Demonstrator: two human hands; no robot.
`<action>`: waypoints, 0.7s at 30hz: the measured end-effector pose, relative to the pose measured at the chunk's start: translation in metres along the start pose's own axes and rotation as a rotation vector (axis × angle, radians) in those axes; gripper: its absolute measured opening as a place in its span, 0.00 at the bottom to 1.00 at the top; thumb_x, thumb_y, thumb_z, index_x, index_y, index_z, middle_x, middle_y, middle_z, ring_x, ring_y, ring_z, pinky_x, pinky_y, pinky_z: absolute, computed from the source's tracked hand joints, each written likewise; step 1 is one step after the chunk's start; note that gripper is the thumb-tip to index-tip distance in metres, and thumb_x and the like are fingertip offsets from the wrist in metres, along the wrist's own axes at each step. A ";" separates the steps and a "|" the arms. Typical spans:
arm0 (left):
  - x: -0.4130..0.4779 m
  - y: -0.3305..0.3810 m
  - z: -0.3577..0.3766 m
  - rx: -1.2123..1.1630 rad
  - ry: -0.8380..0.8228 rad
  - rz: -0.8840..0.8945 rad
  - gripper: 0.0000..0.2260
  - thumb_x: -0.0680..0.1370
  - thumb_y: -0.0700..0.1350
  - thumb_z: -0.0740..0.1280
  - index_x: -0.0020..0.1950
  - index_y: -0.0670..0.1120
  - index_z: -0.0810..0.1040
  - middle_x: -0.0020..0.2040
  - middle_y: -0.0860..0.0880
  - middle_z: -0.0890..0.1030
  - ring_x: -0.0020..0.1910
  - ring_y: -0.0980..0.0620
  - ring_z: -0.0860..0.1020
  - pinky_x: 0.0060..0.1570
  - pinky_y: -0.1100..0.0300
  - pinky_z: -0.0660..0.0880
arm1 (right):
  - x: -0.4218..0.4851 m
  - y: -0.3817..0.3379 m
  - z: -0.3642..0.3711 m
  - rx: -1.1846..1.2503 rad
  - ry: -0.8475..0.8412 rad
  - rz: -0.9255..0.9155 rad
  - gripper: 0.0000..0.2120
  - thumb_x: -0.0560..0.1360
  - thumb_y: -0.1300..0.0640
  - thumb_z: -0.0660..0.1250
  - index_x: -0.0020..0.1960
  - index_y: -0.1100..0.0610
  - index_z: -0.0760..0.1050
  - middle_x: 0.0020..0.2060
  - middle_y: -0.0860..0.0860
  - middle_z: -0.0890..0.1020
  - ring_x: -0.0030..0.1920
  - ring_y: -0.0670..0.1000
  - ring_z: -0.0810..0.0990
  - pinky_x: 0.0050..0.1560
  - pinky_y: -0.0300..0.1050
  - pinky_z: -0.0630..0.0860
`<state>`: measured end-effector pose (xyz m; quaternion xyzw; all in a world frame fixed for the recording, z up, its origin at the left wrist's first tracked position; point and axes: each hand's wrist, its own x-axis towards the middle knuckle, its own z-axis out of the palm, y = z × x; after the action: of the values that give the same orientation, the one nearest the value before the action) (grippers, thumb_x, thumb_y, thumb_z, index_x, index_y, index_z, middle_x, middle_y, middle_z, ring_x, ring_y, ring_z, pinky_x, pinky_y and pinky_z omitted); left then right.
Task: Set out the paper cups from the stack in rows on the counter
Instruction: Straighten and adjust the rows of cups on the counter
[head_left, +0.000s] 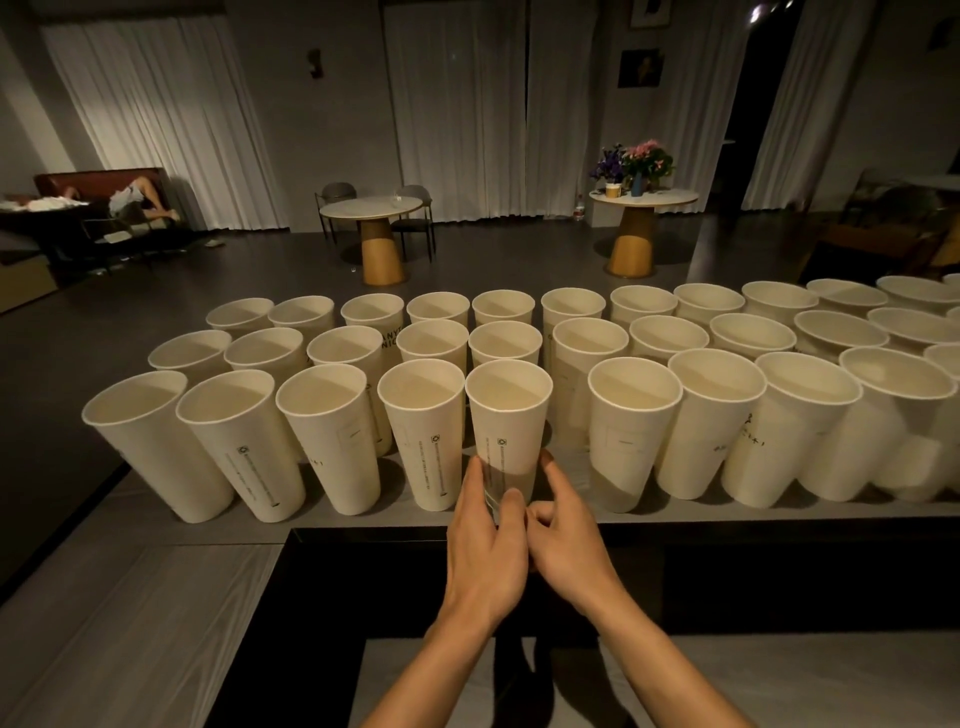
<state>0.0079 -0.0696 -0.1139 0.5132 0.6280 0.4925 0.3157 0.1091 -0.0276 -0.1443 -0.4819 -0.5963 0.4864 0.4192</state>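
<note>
I see two bare forearms entering from the bottom edge, with no sleeves, cuffs or gloves on them anywhere in view. The left hand (485, 545) wears no ring, watch or band that I can make out, and the right hand (566, 545) is equally plain. Both wrists are uncovered. The fingernails that show are short and unpainted. Dim light hides finer detail.

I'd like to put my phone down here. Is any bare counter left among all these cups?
A gap shows in the front row, between the white paper cup both hands hold and the next cup to its right. A narrow bare strip of grey counter runs along the near edge. Behind, three rows stand nearly rim to rim.
</note>
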 end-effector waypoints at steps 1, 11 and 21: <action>-0.001 -0.001 0.000 0.008 -0.007 -0.006 0.23 0.86 0.46 0.59 0.81 0.58 0.60 0.76 0.65 0.63 0.75 0.69 0.59 0.76 0.65 0.58 | -0.002 0.001 -0.001 0.005 0.006 -0.001 0.38 0.81 0.60 0.66 0.83 0.44 0.49 0.35 0.60 0.84 0.40 0.61 0.85 0.46 0.54 0.83; -0.028 -0.010 0.020 0.150 0.027 -0.046 0.10 0.84 0.47 0.66 0.63 0.55 0.71 0.59 0.58 0.73 0.60 0.58 0.75 0.60 0.64 0.75 | -0.036 0.007 -0.051 -0.028 0.521 -0.187 0.11 0.80 0.62 0.68 0.52 0.45 0.80 0.38 0.48 0.83 0.40 0.45 0.83 0.41 0.46 0.83; -0.004 0.022 0.064 -0.104 -0.179 0.031 0.26 0.85 0.48 0.63 0.83 0.56 0.60 0.80 0.58 0.65 0.78 0.61 0.63 0.79 0.54 0.63 | -0.028 0.010 -0.087 -0.036 0.415 -0.075 0.26 0.82 0.58 0.66 0.77 0.43 0.65 0.75 0.44 0.71 0.67 0.45 0.77 0.58 0.33 0.76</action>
<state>0.0740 -0.0545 -0.1133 0.5477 0.5629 0.4815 0.3891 0.2006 -0.0391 -0.1394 -0.5564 -0.5234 0.3499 0.5422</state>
